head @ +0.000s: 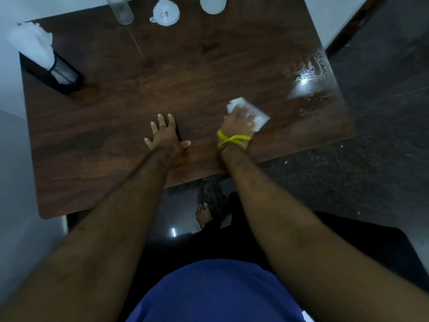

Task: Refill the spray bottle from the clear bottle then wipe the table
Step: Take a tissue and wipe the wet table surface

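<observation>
My right hand (236, 126), with a yellow band at the wrist, presses a folded white tissue (254, 113) flat on the dark wooden table (116, 117) near its front right. My left hand (166, 135) rests open and flat on the table beside it, fingers spread. A wet, shiny patch (311, 82) covers the table's right edge. At the far edge stand a clear bottle (120, 9), a white funnel (166, 13) and a white bottle (212, 4), all cut off by the frame's top.
A black mesh holder (59, 74) stuffed with white tissues (32, 44) stands at the table's left side. White walls border the left and back. Dark stone floor (371, 147) lies to the right and in front, where my bare foot (203, 214) shows.
</observation>
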